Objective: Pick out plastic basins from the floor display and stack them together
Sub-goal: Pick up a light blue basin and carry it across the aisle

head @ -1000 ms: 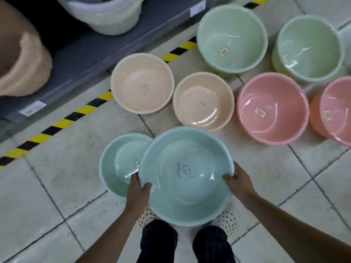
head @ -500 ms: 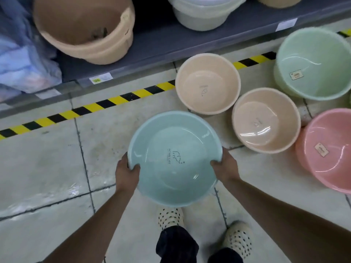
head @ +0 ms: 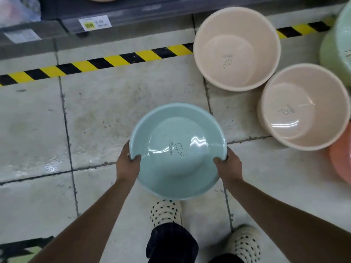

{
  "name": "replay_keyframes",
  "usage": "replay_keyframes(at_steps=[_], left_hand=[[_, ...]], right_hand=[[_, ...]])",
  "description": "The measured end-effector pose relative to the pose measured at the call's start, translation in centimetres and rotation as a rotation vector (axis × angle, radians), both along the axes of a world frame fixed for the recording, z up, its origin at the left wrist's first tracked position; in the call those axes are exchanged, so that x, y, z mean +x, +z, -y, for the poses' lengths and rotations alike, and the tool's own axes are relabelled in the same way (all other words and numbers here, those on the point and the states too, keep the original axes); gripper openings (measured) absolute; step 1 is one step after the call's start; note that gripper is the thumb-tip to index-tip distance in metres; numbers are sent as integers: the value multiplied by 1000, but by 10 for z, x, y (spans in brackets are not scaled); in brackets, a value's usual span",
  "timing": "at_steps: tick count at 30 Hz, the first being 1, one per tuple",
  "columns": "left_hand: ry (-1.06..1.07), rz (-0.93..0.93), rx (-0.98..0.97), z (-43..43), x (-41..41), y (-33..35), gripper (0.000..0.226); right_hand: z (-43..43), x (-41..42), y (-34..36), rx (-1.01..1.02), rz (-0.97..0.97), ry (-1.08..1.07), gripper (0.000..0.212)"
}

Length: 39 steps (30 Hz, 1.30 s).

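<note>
A light blue plastic basin with a printed logo inside hangs above the tiled floor in front of me. My left hand grips its left rim and my right hand grips its right rim, thumbs hooked inside. Two beige basins stand on the floor at the right, one farther back and one nearer. A green basin and a pink basin are cut off by the right edge.
A yellow-and-black striped tape runs across the floor in front of a dark shelf base carrying price labels. My feet in dotted shoes stand below the basin. Bare tiles spread to the left.
The view has swung left and down: the floor basins slid to the right, the smaller blue basin on the floor left the view. Both hands keep hold of the blue basin.
</note>
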<state>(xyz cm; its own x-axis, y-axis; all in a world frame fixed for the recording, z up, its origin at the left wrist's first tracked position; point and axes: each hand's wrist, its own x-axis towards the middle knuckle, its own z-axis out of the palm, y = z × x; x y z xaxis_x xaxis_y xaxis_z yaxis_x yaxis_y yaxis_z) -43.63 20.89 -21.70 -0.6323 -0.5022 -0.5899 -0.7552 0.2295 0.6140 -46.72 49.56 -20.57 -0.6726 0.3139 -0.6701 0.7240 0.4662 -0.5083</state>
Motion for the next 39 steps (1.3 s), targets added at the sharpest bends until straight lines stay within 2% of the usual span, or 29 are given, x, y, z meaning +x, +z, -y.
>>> replay_keyframes(at_steps=[4, 7, 13, 18, 22, 28, 34, 39], left_hand=[[-38, 46, 9, 3, -1, -2, 61], [-110, 85, 16, 3, -15, 29, 61], [-223, 103, -13, -8, -72, 165, 51], [-236, 64, -17, -25, -128, 285, 40], [-319, 30, -46, -45, -181, 341, 35], [-453, -15, -116, -81, -255, 342, 33], [-563, -11, -278, -109, -312, 283, 29], [-592, -30, -251, -135, -347, 242, 30]], right_hand=[[-2, -5, 0, -26, 25, 6, 43], [-4, -14, 31, -45, 67, 9, 44], [-17, -57, 164, -93, 89, -52, 52], [-37, -111, 289, -118, -6, -50, 67], [-59, -141, 337, -123, -65, -82, 59], [-93, -180, 323, -116, -66, -187, 56], [-121, -219, 272, -86, -45, -204, 52], [-145, -246, 220, 9, 11, -142, 42]])
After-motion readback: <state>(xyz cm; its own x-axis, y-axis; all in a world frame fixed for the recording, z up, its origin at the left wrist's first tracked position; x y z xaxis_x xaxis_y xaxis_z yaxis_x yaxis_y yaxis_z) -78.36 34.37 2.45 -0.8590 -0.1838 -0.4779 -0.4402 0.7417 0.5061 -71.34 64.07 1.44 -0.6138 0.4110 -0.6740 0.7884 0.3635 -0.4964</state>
